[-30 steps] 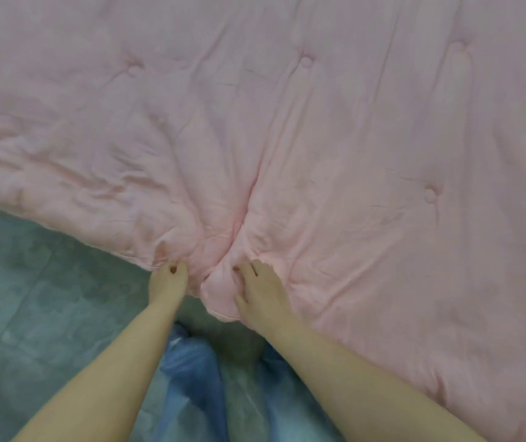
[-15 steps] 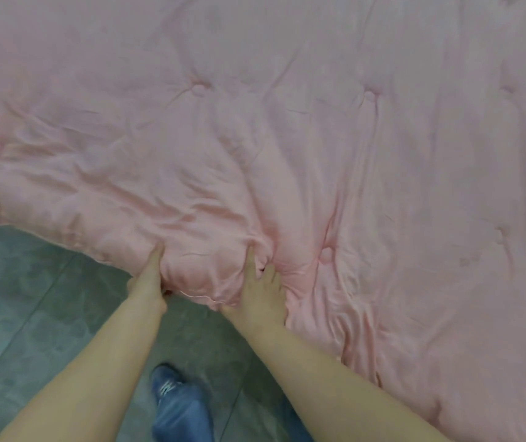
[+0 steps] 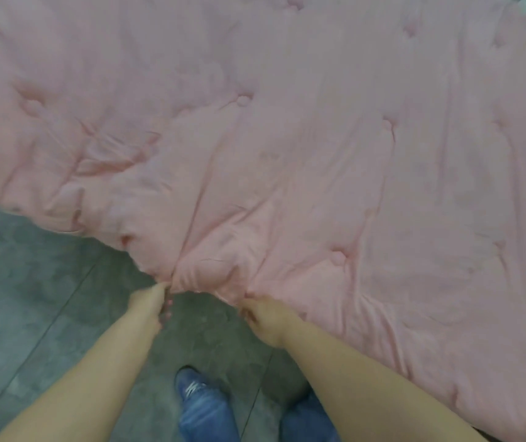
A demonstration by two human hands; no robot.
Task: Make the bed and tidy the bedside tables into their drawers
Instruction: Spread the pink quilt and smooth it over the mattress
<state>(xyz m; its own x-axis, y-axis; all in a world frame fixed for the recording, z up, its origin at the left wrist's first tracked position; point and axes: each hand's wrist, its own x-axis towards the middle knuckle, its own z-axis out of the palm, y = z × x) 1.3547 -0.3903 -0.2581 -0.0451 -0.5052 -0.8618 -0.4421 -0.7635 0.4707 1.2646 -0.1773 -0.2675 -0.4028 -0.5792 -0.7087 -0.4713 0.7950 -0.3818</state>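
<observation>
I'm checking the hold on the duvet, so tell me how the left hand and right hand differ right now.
The left hand sits over the grey floor, clear of the bed; the right hand sits against the pink duvet. The left hand's grip is at the corner tip; the right hand's is further along the edge. Both are closed on the duvet's edge, arms outstretched.

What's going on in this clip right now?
A person is making a bed. Both bare hands pinch the near edge of a pink quilt: the left hand and the right hand grip it a short way apart, with fabric bunched between them. The quilt lies spread but wrinkled, its edge hanging over a grey tiled floor. No bedside tables are in view.
</observation>
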